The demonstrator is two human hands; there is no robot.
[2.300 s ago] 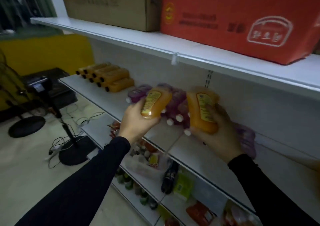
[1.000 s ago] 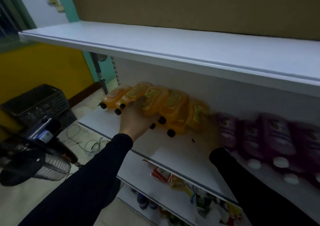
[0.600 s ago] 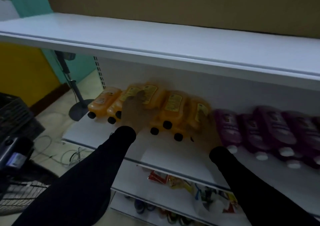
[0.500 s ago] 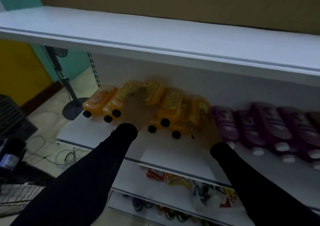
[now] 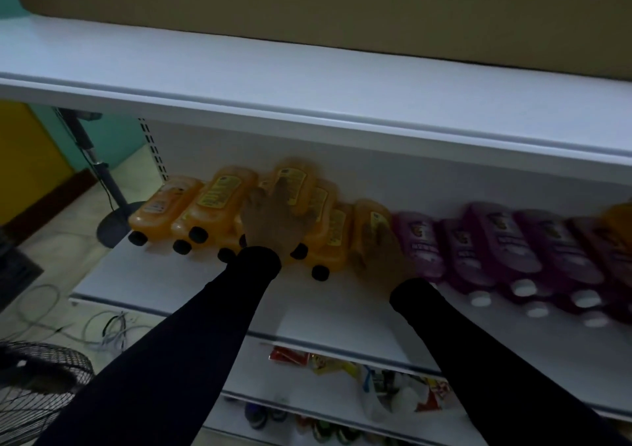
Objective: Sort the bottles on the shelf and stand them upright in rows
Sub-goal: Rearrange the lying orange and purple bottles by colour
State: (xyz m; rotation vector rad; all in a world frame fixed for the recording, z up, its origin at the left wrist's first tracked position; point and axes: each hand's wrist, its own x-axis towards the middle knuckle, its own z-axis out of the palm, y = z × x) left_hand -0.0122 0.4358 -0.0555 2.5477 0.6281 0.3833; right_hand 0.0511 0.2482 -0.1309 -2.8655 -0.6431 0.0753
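Several orange bottles (image 5: 219, 202) with black caps lie on their sides in a loose pile at the left of the white shelf (image 5: 171, 285). My left hand (image 5: 273, 223) lies spread over the top one (image 5: 294, 182) and holds it from above. My right hand (image 5: 379, 254) grips the rightmost orange bottle (image 5: 371, 218) at its lower half, hiding the cap. To the right, several purple bottles (image 5: 496, 244) with white caps lie side by side, caps toward me. One more orange shape (image 5: 620, 220) shows at the far right edge. Everything is blurred.
The upper shelf (image 5: 307, 79) juts out overhead, carrying a cardboard box (image 5: 307, 1). Below, a lower shelf holds packets and bagged goods (image 5: 376, 380). A fan (image 5: 34, 384), cables and a pole stand (image 5: 102, 179) are on the floor to the left.
Both hands carried an orange bottle each from the purple group leftward to the orange pile and set them down there. The view has swung left and closer to the shelf.
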